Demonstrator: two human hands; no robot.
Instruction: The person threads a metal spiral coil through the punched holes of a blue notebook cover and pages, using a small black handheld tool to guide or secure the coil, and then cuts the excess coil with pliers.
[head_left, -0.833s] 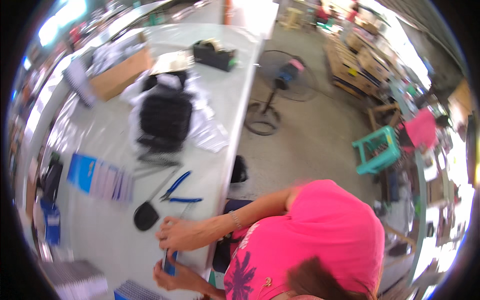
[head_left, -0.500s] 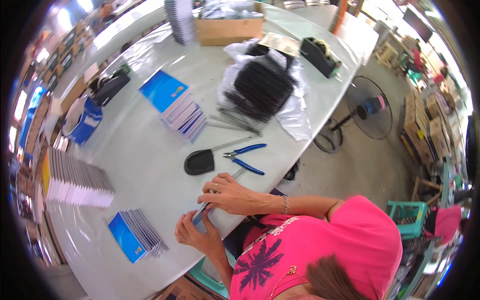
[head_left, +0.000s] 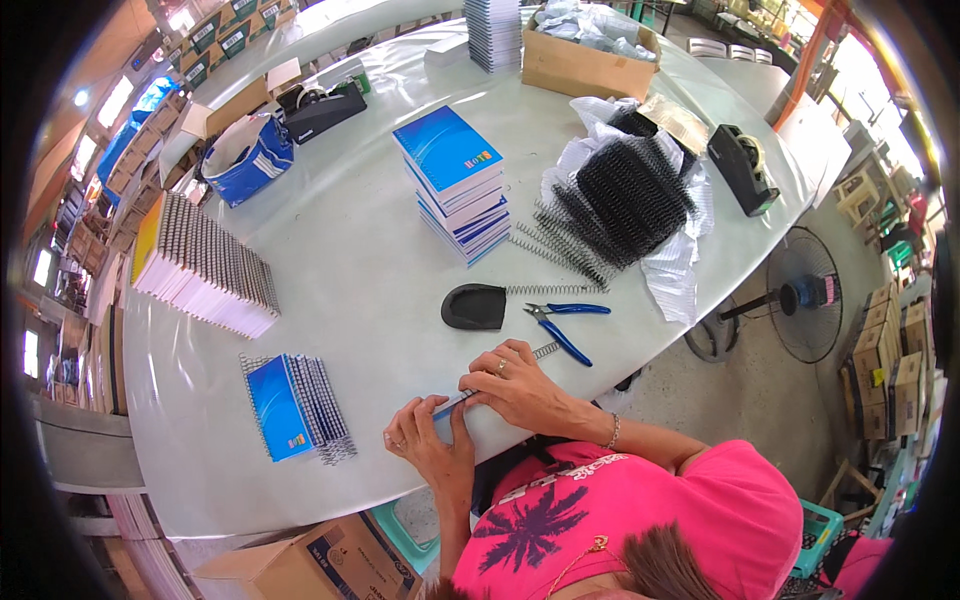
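Close to the table's near edge, my left hand [head_left: 432,440] pinches a thin blue-edged notebook [head_left: 450,404], seen nearly edge-on. My right hand [head_left: 518,388] is closed at the notebook's other end on a spiral binding coil, whose free end [head_left: 545,351] sticks out past the knuckles. The fingers hide how far the coil runs into the notebook. Just beyond my right hand lie blue-handled cutting pliers [head_left: 568,322], jaws apart. Beside them sits a black, rounded flat object [head_left: 474,307], with a loose coil [head_left: 555,290] touching it.
Blue-covered notebooks [head_left: 450,150] are stacked mid-table. A heap of black coils [head_left: 635,195] lies on white wrapping at the right. Spiral-bound notebooks stand in a left row [head_left: 215,265] and a nearer pile [head_left: 285,405]. Farther off are tape dispensers [head_left: 740,170] and a cardboard box [head_left: 585,65].
The whole view has swung, so the table's things sit farther right in the picture. Both hands stay on the notebook and coil, with only a slight change in finger position.
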